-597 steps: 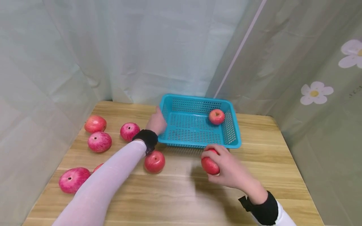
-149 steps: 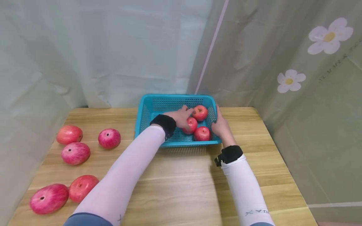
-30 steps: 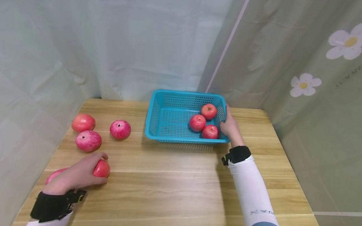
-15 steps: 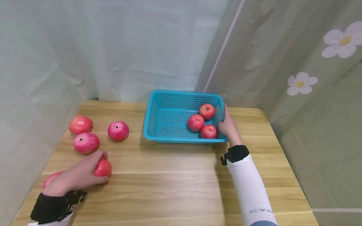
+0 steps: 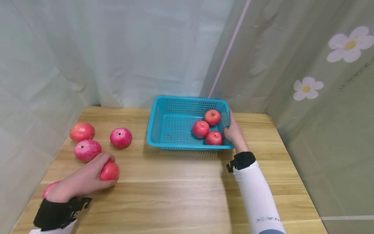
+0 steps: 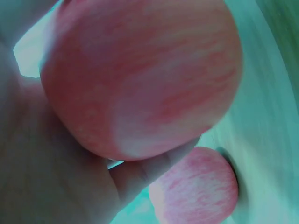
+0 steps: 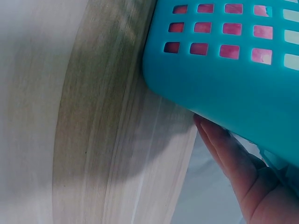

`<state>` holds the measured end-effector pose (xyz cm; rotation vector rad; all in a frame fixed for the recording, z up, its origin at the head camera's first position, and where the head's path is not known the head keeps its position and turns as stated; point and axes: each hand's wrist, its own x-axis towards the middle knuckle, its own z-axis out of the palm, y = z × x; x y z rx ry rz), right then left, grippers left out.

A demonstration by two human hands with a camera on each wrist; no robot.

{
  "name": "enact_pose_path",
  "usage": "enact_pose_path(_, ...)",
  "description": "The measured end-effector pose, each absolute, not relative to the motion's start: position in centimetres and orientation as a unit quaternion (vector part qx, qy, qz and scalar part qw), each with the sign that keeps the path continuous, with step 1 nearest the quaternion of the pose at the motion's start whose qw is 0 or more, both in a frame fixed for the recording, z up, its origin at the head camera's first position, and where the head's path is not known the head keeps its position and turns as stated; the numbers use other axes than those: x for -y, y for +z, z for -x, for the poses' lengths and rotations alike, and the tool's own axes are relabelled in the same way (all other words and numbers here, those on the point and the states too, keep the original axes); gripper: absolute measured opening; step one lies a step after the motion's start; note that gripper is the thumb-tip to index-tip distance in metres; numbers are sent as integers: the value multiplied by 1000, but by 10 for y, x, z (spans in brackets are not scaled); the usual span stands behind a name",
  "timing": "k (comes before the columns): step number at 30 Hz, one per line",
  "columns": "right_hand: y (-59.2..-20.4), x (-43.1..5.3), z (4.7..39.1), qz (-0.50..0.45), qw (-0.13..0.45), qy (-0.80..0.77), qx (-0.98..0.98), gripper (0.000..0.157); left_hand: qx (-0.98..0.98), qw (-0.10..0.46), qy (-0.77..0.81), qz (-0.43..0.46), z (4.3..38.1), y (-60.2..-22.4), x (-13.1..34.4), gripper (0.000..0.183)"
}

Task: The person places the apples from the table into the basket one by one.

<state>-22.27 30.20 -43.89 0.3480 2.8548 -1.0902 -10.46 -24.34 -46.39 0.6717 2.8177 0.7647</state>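
My left hand [image 5: 83,182] holds a red apple [image 5: 109,171], low over the left part of the table. The left wrist view shows this apple [image 6: 145,79] large, thumb and fingers around its sides. Against the back curtain stands a blue plastic basket [image 5: 187,147] with three red apples grouped at its right end: one at the back [image 5: 212,117], one left of centre [image 5: 200,129] and one at the front [image 5: 214,138]. My right hand [image 5: 234,133] grips the basket's right side, its fingers [image 7: 224,149] against the outer wall in the right wrist view.
Left on the table lie an orange-red fruit [image 5: 82,131], a pink striped fruit [image 5: 87,150] and another pink striped one [image 5: 121,137]. A further pink fruit [image 5: 50,189] is partly hidden behind my left hand. Curtains border the wooden table [image 5: 181,198].
Since the oldest frame, apples in the basket went from one to three, and my right hand moved from an apple to the basket. My left hand left the basket and now shifts its apple slightly right.
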Motion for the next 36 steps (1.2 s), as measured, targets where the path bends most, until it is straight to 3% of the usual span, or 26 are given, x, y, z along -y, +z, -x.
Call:
enact_pose_path(13,-439,-302,221,-115,35,-354,-928,89,-925,30,264,-271,116,-443,214,65)
enact_pose_path(24,-439,-301,223,-114,25,-341,-933,88,-896,-5,282,-343,136,-420,163,71)
enact_pose_path(36,-442,-302,223,-113,18,-341,-933,89,-867,-7,303,-396,151,-404,96,64)
